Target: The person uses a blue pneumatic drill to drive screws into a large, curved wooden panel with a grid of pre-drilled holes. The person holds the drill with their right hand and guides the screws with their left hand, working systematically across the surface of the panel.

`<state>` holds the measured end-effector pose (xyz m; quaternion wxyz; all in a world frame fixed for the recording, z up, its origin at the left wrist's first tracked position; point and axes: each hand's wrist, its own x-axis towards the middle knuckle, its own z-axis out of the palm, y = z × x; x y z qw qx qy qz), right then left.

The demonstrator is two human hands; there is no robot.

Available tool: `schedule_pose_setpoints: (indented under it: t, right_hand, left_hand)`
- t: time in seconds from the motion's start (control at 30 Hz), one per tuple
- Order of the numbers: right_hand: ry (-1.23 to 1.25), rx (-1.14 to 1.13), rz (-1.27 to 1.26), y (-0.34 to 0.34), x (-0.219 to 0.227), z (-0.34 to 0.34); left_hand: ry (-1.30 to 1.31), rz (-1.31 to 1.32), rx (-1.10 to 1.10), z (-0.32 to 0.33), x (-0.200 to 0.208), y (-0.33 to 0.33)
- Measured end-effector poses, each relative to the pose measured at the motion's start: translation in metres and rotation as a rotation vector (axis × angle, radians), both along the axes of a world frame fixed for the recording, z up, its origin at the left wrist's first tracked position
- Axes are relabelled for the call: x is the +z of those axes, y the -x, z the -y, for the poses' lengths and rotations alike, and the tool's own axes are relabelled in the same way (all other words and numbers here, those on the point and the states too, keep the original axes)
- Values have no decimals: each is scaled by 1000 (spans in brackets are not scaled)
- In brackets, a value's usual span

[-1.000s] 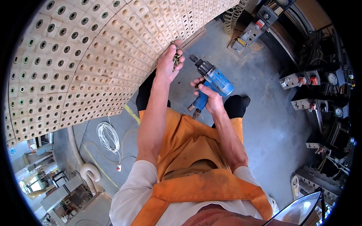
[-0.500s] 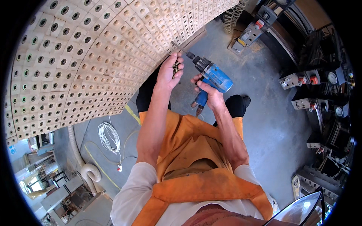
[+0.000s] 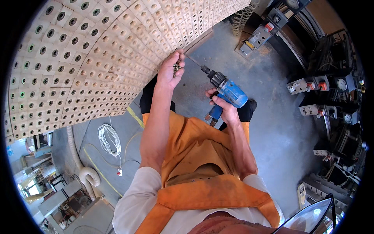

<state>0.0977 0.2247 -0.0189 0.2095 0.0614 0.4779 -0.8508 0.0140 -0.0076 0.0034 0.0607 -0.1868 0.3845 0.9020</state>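
My left hand point(image 3: 168, 72) is half closed around several small brass-coloured metal inserts point(image 3: 177, 69), close to a stack of pale wooden blocks point(image 3: 117, 72). Round holes run in rows across the blocks, and many at the left have dark metal rings set in them. A blue power driver point(image 3: 233, 94) with a long thin bit is in my right hand point(image 3: 226, 107), whose fingers wrap its handle. The bit points up and left, its tip near the fingers of my left hand and apart from the blocks.
White coiled cable point(image 3: 109, 139) lies on the grey floor at the left, beside a ribbed hose point(image 3: 76, 148). Machines with switch boxes point(image 3: 298, 86) line the right side. A coiled air hose point(image 3: 240, 21) hangs at the top.
The driver in my right hand has moved right and slightly down, drawing its bit away from the blocks. My left hand has shifted a little left and up.
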Motion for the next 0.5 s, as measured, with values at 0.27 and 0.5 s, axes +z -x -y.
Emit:
schedule_pose_setpoints:
  t: [0.27, 0.5]
  right_hand:
    - [96, 78, 2, 8, -6, -11]
    - [4, 100, -23, 6, -5, -16]
  left_hand:
    - [-14, -18, -84, 3, 0, -5]
    - [113, 6, -170, 4, -5, -1]
